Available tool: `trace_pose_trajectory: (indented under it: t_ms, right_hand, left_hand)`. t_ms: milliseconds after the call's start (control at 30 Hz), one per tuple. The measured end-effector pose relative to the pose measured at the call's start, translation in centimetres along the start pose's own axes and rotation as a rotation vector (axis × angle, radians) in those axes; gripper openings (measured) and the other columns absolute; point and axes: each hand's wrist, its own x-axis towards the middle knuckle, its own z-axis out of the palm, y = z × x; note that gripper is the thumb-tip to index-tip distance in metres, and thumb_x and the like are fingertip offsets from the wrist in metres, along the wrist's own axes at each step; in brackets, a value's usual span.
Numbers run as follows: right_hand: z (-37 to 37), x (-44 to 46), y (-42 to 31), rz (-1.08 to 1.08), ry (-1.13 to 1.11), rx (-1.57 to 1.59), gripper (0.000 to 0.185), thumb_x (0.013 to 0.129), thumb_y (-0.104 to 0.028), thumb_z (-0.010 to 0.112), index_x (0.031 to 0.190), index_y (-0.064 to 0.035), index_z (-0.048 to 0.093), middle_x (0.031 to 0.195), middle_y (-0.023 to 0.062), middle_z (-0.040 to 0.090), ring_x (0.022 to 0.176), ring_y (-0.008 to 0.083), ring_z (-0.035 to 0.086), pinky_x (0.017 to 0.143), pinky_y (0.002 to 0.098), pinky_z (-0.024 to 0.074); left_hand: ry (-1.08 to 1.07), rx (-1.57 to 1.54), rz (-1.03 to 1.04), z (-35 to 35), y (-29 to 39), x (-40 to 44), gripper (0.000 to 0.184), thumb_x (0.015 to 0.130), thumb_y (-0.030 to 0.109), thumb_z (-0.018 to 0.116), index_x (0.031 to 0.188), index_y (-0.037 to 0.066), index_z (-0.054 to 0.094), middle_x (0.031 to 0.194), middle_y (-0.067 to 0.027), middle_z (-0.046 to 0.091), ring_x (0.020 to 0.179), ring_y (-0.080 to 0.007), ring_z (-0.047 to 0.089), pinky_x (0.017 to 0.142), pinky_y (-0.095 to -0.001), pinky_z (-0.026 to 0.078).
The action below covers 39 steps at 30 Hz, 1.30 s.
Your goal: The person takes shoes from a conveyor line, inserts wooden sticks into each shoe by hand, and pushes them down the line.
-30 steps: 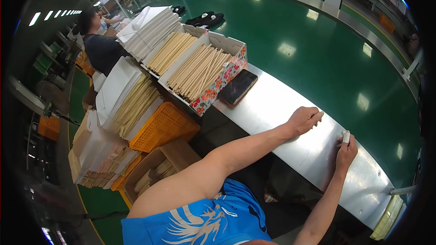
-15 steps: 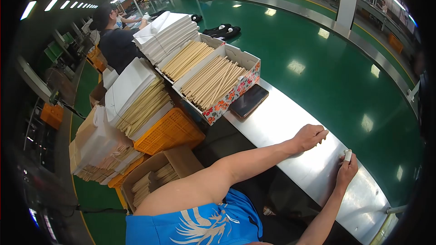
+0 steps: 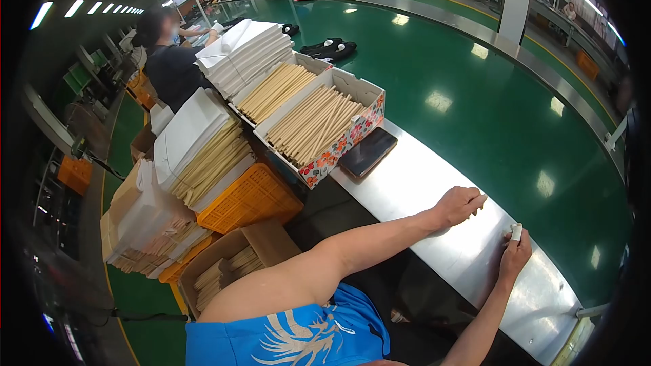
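My left hand (image 3: 460, 207) is closed, its fingers curled in at the green belt's side of the metal ledge (image 3: 413, 179). What it holds, if anything, is hidden. Lower right, my right hand (image 3: 517, 255) rests by the same ledge edge with fingers bent inward. A white band or wrap (image 3: 517, 232) shows at one of its fingers; whether something sits in the grip I cannot tell. The two hands are apart. Left of them, a dark phone (image 3: 367, 153) lies on the ledge against a flower-patterned box (image 3: 346, 142) full of thin tan paper sticks (image 3: 312, 122).
A wide green conveyor belt (image 3: 468, 142) runs past the ledge, with black shoe-like items (image 3: 330, 49) on it. White paper stacks (image 3: 244, 54), an orange crate (image 3: 251, 196) and an open carton (image 3: 271, 240) stand to my left. Beyond them sits another person (image 3: 173, 68).
My hands keep nearly the same pose. The view has shifted slightly, and the other person's head has turned.
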Motion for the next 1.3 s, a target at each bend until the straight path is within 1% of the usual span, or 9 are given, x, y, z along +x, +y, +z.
trace_pose_trajectory:
  t_ms: [33, 100, 200, 300, 433, 700, 1000, 1300]
  right_hand:
    - [0.1, 0.0, 0.1, -0.001, 0.003, 0.001, 0.019, 0.108, -0.008, 0.055, 0.109, 0.0007, 0.071, 0.083, 0.0034, 0.069, 0.068, 0.0096, 0.059, 0.063, 0.0267, 0.0471]
    - [0.5, -0.1, 0.5, -0.037, 0.040, 0.032, 0.027, 0.114, -0.020, 0.059, 0.105, -0.0001, 0.073, 0.080, -0.0002, 0.065, 0.067, 0.0064, 0.053, 0.062, 0.0239, 0.0434]
    - [0.3, 0.0, 0.6, -0.031, 0.033, 0.022, 0.026, 0.114, -0.020, 0.059, 0.104, -0.0002, 0.073, 0.080, -0.0003, 0.065, 0.067, 0.0062, 0.053, 0.062, 0.0237, 0.0434]
    - [0.4, 0.0, 0.6, -0.047, 0.040, 0.028, 0.026, 0.114, -0.020, 0.059, 0.104, -0.0003, 0.073, 0.080, -0.0003, 0.064, 0.067, 0.0062, 0.053, 0.061, 0.0239, 0.0435]
    - [0.3, 0.0, 0.5, -0.019, 0.026, 0.031, 0.026, 0.114, -0.020, 0.059, 0.104, -0.0005, 0.073, 0.080, -0.0002, 0.064, 0.067, 0.0062, 0.053, 0.062, 0.0239, 0.0440]
    - [0.4, 0.0, 1.0, -0.047, 0.027, 0.049, 0.022, 0.113, -0.016, 0.058, 0.110, -0.0002, 0.073, 0.082, 0.0000, 0.066, 0.068, 0.0069, 0.055, 0.062, 0.0239, 0.0451]
    - [0.1, 0.0, 0.6, -0.036, 0.009, -0.010, 0.024, 0.114, -0.017, 0.057, 0.108, 0.0001, 0.073, 0.082, 0.0001, 0.066, 0.068, 0.0068, 0.055, 0.062, 0.0239, 0.0447]
    - [0.2, 0.1, 1.2, -0.046, 0.010, 0.008, 0.024, 0.114, -0.018, 0.058, 0.108, -0.0001, 0.073, 0.082, 0.0003, 0.066, 0.068, 0.0067, 0.054, 0.062, 0.0237, 0.0443]
  left_hand:
    - [-0.002, 0.001, 0.002, -0.1, 0.0, 0.0, 0.049, 0.111, 0.037, 0.056, 0.085, -0.001, 0.073, 0.072, -0.0115, 0.074, 0.063, -0.0216, 0.072, 0.066, -0.0359, 0.057]
    - [-0.050, -0.020, -0.055, -0.3, -0.1, 0.0, 0.046, 0.112, 0.036, 0.057, 0.090, -0.001, 0.072, 0.075, -0.0091, 0.072, 0.066, -0.0157, 0.066, 0.067, -0.0325, 0.057]
    - [-0.029, -0.007, -0.020, -0.2, 0.0, 0.0, 0.046, 0.112, 0.036, 0.057, 0.090, -0.002, 0.072, 0.075, -0.0094, 0.072, 0.066, -0.0158, 0.067, 0.066, -0.0325, 0.057]
    - [-0.048, -0.020, -0.050, -0.3, 0.1, 0.0, 0.046, 0.112, 0.036, 0.057, 0.089, -0.002, 0.072, 0.075, -0.0097, 0.072, 0.066, -0.0158, 0.067, 0.065, -0.0327, 0.057]
    - [-0.042, -0.009, -0.035, -0.3, 0.3, -0.1, 0.046, 0.112, 0.036, 0.057, 0.089, -0.002, 0.072, 0.075, -0.0093, 0.072, 0.066, -0.0155, 0.067, 0.065, -0.0324, 0.057]
    - [-0.052, -0.049, -0.077, -0.2, 0.3, -0.1, 0.045, 0.112, 0.035, 0.057, 0.089, -0.001, 0.071, 0.075, -0.0084, 0.071, 0.067, -0.0144, 0.066, 0.065, -0.0319, 0.056]
    - [-0.053, -0.030, -0.069, -0.3, 0.3, -0.1, 0.045, 0.113, 0.034, 0.057, 0.089, -0.002, 0.071, 0.075, -0.0090, 0.071, 0.066, -0.0153, 0.067, 0.065, -0.0322, 0.057]
    - [-0.057, -0.021, -0.051, -0.3, 0.3, 0.0, 0.045, 0.113, 0.034, 0.057, 0.090, -0.002, 0.072, 0.075, -0.0095, 0.072, 0.067, -0.0156, 0.067, 0.066, -0.0326, 0.057]
